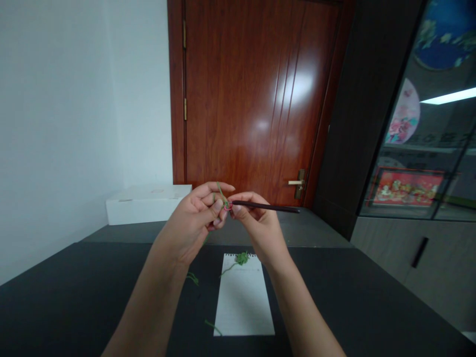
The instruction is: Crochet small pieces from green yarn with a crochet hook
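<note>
green cord (222, 196) and a dark wooden stick (266, 206) meet, held up between two hands
the left hand (189, 220) curls closed on the cord beside a small pink loop (227, 206); the right hand (258, 223) pinches the stick tight. below, a green tangle (242, 258) lies at the far end of a spiral notepad (243, 297) on a black table (74, 297).

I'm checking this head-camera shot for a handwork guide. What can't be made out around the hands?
Head view:
- Near end of the dark rod: hidden by fingers of the right hand.
- Green cord: its path is hidden by the left hand.
- Pink loop: too small to identify.
- Green clump: too small to show its structure.
</note>
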`<state>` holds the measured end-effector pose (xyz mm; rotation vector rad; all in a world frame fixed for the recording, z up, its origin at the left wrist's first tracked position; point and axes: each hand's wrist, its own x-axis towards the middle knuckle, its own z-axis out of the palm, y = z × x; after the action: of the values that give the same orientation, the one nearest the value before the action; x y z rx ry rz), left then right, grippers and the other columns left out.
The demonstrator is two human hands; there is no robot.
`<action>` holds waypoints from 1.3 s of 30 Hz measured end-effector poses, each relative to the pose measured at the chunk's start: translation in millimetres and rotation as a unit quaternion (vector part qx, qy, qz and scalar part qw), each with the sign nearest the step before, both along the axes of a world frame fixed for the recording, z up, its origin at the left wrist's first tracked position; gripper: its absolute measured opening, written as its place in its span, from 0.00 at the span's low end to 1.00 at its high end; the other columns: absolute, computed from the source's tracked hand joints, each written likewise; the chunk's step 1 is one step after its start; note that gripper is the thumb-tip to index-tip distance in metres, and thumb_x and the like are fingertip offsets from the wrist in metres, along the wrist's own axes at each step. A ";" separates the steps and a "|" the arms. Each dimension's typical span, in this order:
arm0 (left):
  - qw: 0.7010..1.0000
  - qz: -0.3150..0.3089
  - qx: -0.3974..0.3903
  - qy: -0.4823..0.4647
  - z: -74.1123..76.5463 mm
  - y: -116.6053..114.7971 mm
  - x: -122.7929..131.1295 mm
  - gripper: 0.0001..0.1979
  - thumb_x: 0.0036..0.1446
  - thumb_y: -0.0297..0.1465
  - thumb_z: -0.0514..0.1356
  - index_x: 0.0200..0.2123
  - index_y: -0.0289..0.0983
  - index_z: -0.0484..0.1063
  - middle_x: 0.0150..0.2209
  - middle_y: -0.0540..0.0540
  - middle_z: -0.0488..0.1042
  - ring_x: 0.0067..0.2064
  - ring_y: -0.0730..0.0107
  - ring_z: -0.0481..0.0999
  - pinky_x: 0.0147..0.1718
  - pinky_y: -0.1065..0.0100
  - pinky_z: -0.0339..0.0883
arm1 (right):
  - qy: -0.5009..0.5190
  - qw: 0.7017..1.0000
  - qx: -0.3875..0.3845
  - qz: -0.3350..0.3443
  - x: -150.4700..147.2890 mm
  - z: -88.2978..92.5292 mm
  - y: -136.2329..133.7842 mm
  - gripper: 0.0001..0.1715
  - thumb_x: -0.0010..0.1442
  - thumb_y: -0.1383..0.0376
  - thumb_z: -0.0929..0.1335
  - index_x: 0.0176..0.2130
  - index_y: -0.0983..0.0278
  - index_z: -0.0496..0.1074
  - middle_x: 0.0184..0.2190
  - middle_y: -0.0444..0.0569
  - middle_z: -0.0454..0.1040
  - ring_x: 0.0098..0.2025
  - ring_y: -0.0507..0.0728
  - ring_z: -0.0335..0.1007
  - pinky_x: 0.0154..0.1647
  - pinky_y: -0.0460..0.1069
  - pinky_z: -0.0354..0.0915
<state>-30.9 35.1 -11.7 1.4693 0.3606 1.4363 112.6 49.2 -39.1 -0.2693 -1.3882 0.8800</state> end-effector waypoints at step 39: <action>0.996 0.010 -0.077 -0.038 3.2 -6.2 7.6 0.17 0.46 0.20 0.67 0.42 0.32 0.75 0.24 0.51 0.70 0.23 0.77 0.65 0.21 0.75 0.56 | 0.040 0.963 0.115 -0.241 -22.2 -26.9 13.8 0.06 0.65 0.60 0.70 0.35 0.58 0.72 0.30 0.44 0.74 0.32 0.54 0.70 0.36 0.51 0.65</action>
<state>-23.3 28.9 -8.5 1.2866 0.4303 1.4435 90.4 62.9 -66.0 -0.3697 -1.2594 0.3204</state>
